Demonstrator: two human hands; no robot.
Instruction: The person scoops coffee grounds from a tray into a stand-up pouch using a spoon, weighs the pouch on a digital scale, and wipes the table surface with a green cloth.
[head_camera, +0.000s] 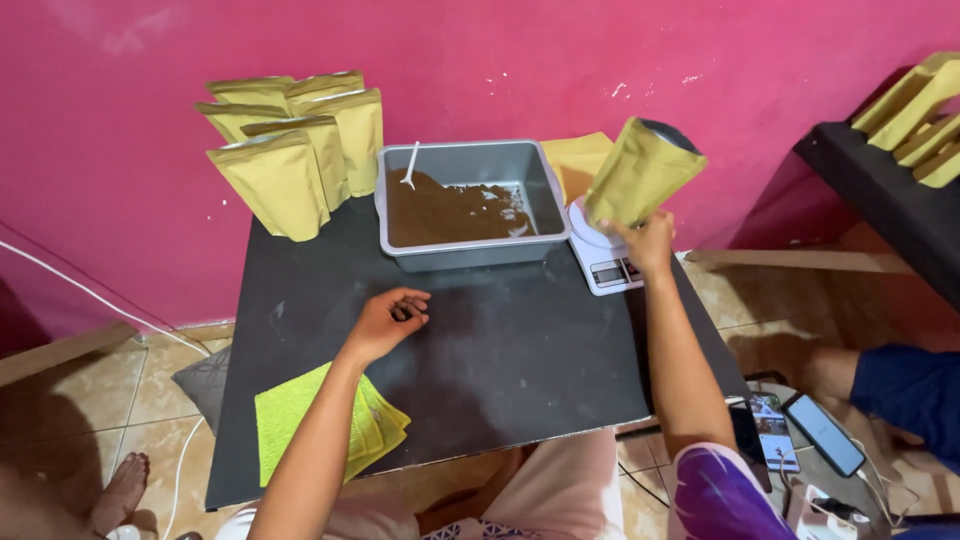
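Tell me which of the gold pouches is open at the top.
The gold pouch held tilted over the scale in the right hand; its mouth gapes open, while the standing group looks flat-topped.

Two bare arms belong to the person wearing the camera. The left hand (388, 320) and right hand (648, 243) carry no rings, watch or gloves. A short sleeve (725, 495) in purple with pale patches covers the right upper arm at the near edge. Light pinkish shorts (560, 490) cover the lap. The left arm shows no sleeve.
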